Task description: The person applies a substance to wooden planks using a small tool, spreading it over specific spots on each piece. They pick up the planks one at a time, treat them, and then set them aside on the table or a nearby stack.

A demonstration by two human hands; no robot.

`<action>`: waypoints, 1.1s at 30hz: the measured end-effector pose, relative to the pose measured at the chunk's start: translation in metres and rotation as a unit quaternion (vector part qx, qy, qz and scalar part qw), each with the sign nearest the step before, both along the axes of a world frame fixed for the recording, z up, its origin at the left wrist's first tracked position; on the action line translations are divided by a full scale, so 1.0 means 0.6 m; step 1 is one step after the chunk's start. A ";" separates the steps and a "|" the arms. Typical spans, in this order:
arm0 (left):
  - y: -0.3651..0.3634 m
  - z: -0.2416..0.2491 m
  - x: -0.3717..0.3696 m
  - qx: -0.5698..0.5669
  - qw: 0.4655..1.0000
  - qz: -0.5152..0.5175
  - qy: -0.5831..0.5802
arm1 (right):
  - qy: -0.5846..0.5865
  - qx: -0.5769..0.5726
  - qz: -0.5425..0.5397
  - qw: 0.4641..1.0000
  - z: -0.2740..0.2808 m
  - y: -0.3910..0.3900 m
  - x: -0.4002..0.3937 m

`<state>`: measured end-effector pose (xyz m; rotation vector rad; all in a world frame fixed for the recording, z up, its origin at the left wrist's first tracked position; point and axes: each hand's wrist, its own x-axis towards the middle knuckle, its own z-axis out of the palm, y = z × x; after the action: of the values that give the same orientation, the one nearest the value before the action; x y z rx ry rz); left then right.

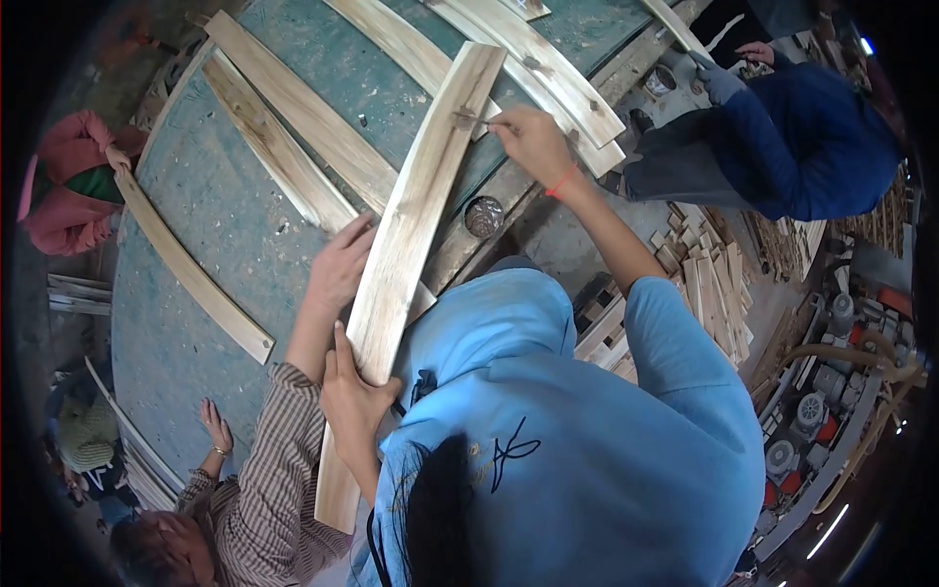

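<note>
A long, pale wooden board [421,196] runs up and away from my body, tilted over the table's edge. My left hand [357,396] grips its near part, thumb on one side and fingers on the other. In my right hand [533,142] is what looks like a small putty knife [471,117], its handle mostly hidden by my fingers. The thin blade touches a dark knot near the board's far end. Below that hand, a round tin [483,216] with dark, shiny contents rests on the table's wooden edge.
Several boards [293,137] lie on the green table [196,391]. A co-worker's hand [342,259] in a checked sleeve is close beside my board. People in pink [73,186] and dark blue [812,137] stand around. Wood offcuts [709,284] and machinery [807,421] are at right.
</note>
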<state>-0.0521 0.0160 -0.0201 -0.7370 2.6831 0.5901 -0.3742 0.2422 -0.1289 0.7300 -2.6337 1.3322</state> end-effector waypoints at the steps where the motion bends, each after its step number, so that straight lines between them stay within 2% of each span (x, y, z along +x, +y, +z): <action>1: 0.004 -0.005 0.005 -0.005 1.000 0.002 0.022 | 0.140 0.064 0.031 0.988 -0.002 0.001 0.004; 2: 0.007 -0.006 0.007 -0.004 1.000 0.002 0.022 | 0.139 0.065 0.031 0.988 0.000 0.004 0.006; 4: 0.017 0.001 0.003 -0.009 1.000 0.022 0.014 | 0.039 0.004 0.137 0.990 0.015 0.010 0.009; 5: 0.022 0.002 0.002 -0.008 1.000 0.023 0.014 | 0.039 0.004 0.137 0.990 0.014 0.011 0.013; 7: 0.028 0.004 -0.001 -0.035 0.999 0.007 0.027 | -0.165 -0.151 0.066 0.972 0.010 0.012 0.019; 8: 0.029 0.002 -0.001 -0.035 0.999 0.009 0.026 | -0.166 -0.150 0.068 0.972 0.020 0.013 0.016; 10: 0.031 0.000 -0.003 -0.022 0.999 0.033 -0.002 | -0.313 -0.286 -0.027 0.905 0.051 0.018 0.003; 14: 0.034 -0.029 0.007 -0.057 0.997 0.011 0.052 | -0.379 -0.322 -0.067 0.865 0.043 0.034 -0.010; 17: 0.033 -0.074 0.017 -0.137 0.984 -0.002 0.115 | -0.393 -0.329 -0.091 0.854 0.046 0.034 0.003; 23: 0.033 -0.064 0.013 -0.110 0.986 0.029 0.120 | -0.393 -0.326 -0.044 0.858 0.037 0.036 0.039; 25: 0.034 -0.050 0.016 -0.038 0.992 0.066 0.105 | -0.388 -0.315 -0.042 0.865 0.039 0.037 0.047; 26: 0.035 -0.044 0.021 -0.044 0.991 0.081 0.092 | -0.391 -0.315 -0.026 0.864 0.044 0.038 0.055; 33: 0.025 -0.074 -0.002 -0.010 0.989 0.067 0.135 | -0.404 -0.299 0.045 0.863 0.024 0.017 0.077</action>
<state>-0.0531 0.0313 -0.0643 -0.9066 2.9043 0.7468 -0.3279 0.2523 -0.1146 0.2040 -2.3630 2.7801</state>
